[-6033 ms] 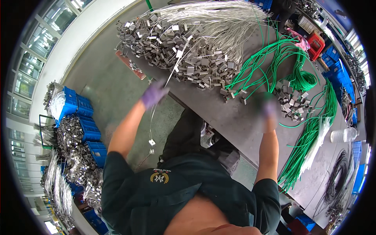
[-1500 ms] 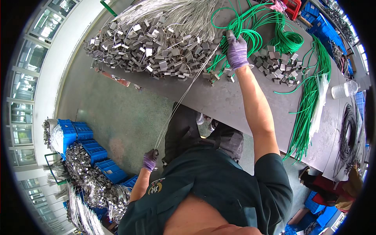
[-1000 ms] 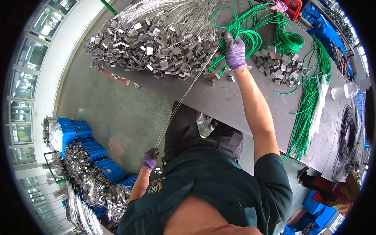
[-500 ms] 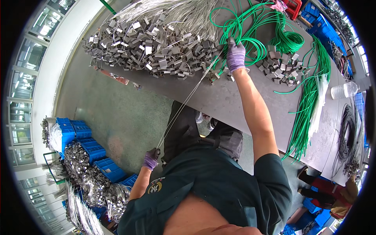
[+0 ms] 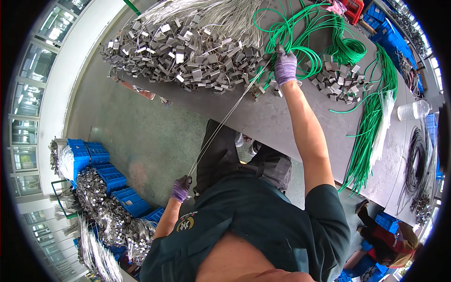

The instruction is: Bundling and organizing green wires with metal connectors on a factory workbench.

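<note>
Since the frame half a second ago, our right hand (image 5: 285,68) has slid a little lower on the grey metal desk (image 5: 282,122), away from the tangle of green cord (image 5: 305,42), while our left hand (image 5: 181,188) has stayed low by our hip.

We hold a thin silver steel wire (image 5: 221,127) stretched taut between both purple-gloved hands. It runs diagonally from the upper centre of the frame down to the lower centre. The right hand is closed around the wire's upper end, resting on the desk just beside the green cord loops. The left hand is clenched in a fist on the lower end, over the green floor (image 5: 136,136).

A large heap of grey metal clips with wire tails (image 5: 183,51) fills the upper left of the desk. A smaller pile of grey metal blocks (image 5: 338,82) lies to the right of our right hand. Blue plastic crates (image 5: 115,181) full of more metal parts stand at the lower left.
</note>
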Demonstrator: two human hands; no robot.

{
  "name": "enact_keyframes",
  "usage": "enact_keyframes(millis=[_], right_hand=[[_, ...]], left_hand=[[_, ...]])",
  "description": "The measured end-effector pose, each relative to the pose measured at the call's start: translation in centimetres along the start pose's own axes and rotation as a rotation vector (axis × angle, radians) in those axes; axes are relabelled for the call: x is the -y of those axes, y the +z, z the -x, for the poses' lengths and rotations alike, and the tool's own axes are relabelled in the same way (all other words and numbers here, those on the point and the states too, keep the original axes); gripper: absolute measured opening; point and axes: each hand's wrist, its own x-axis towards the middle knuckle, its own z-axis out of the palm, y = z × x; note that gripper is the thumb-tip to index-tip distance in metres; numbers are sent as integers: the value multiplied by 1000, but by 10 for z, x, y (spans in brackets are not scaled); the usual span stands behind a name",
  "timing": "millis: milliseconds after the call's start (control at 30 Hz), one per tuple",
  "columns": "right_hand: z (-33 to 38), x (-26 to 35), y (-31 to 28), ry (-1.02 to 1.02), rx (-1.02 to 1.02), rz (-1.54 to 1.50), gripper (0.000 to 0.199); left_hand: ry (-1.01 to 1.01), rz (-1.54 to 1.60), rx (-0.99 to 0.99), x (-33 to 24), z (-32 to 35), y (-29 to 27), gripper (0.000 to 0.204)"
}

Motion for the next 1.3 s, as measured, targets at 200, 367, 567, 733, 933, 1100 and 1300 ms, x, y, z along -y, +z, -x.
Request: enact_keyframes(millis=[200,367,567,733,933,1100,1300], right_hand=[[-10,-11,-7,-83,123,148,27],[15,3,-3,50,209,-54,26],[35,3,-3,220,208,-215,26],[30,-11,-16,272,157,-235,26],[16,-9,-27,271,102,-211,19],[27,-8,-23,328,119,-309,20],[28,-7,-28,351,143,-277,20]], left_hand=[[-12,-11,13,-4,-5,-2,37],[-28,3,-2,-20,-10,0,34],[-97,77,3,-26,-15,0,31],[42,109,159,-38,-23,-14,29],[207,465,6,-97,-39,-15,24],[-215,763,191,-119,-55,-27,23],[-208,970,334,-131,-58,-32,35]])
